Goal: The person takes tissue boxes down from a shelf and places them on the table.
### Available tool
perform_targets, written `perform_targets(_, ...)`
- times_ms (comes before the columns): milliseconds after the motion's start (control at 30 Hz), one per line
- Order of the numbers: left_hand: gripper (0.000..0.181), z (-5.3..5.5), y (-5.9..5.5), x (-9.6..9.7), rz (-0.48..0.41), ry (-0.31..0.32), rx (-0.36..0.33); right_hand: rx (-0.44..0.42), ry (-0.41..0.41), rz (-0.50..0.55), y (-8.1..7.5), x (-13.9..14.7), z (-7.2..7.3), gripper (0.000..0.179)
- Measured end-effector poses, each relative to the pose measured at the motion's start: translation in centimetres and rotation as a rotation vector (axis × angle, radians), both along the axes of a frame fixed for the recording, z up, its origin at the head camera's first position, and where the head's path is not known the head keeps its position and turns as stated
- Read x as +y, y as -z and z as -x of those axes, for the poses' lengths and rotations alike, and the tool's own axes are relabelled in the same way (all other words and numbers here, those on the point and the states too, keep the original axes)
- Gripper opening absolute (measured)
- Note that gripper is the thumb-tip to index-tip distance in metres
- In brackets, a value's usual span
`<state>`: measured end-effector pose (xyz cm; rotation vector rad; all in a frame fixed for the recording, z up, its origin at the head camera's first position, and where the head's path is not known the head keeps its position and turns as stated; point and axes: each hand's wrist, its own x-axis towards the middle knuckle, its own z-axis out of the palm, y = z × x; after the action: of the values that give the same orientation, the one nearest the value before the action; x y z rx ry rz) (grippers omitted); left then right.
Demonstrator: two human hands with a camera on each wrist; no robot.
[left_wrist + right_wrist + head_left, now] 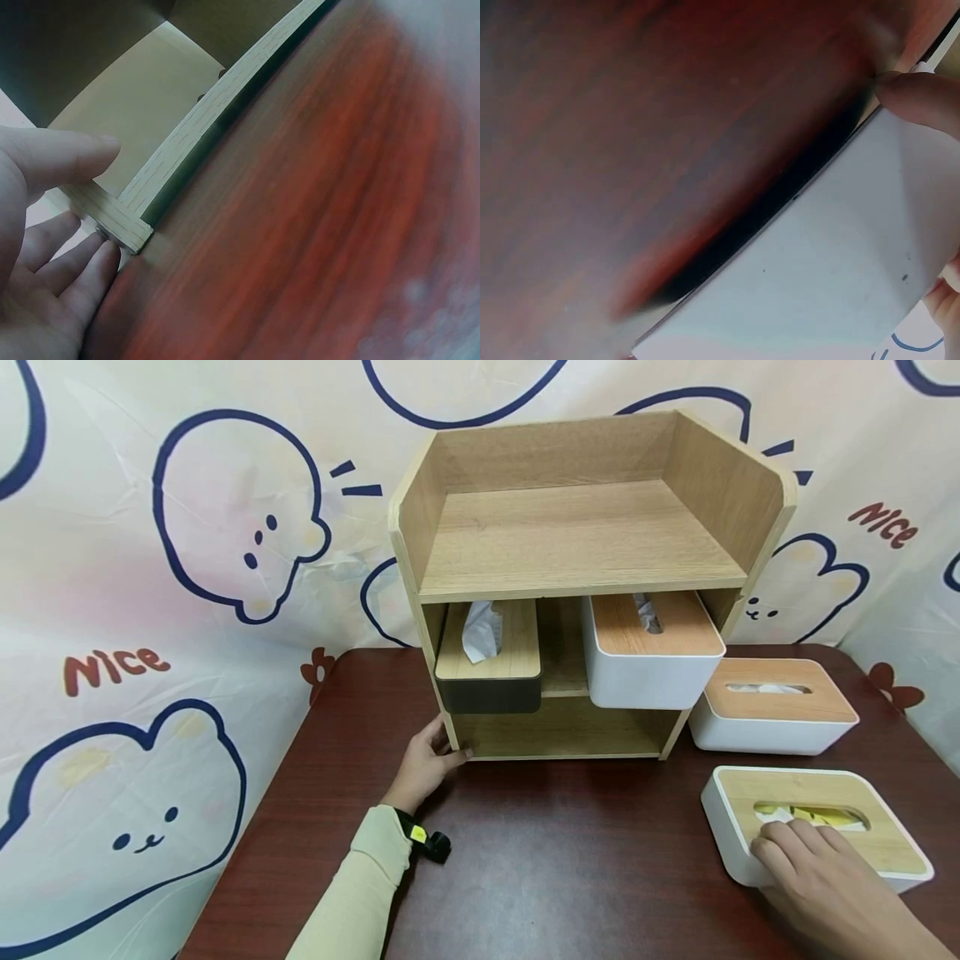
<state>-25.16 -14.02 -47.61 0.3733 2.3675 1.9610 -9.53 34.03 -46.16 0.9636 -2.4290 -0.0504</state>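
Note:
A wooden desktop shelf point(555, 727) stands on the table. My left hand point(423, 764) pinches the lower front corner of its left side panel point(112, 214), the thumb inside and the other fingers outside. At the front right, my right hand point(832, 885) holds a white tissue box point(731, 827) with a light wooden lid and yellow-and-white packaging in its slot. Its fingers lie over the lid near the slot; in the right wrist view the thumb point(922, 97) is at the white wall's point(802, 270) lower edge. I cannot tell whether this box is off the table.
On the middle shelf sit a black tissue box point(487, 693) with a tissue sticking out and a taller white one point(648, 681). Another white tissue box point(780, 735) stands right of the shelf. Behind the dark red table point(570, 868) hangs a printed cloth point(247, 693).

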Motion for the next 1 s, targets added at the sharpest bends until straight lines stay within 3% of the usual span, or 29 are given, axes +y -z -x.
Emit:
perform_targets(300,0.076,0.0,-0.1,0.0,0.019,-0.005,0.002,-0.023,-0.038,-0.025,0.2,0.0,-0.3,0.040)
perform_targets(867,0.077,0.0,0.1,0.1,0.027,-0.014,-0.001,-0.038,-0.059,-0.003,-0.1,0.4,-0.3,0.048)
perform_targets(1000,0.078,0.9,1.8,-0.2,0.022,-0.021,0.014,-0.054,-0.069,0.009,-0.2,0.6,-0.1,0.049)
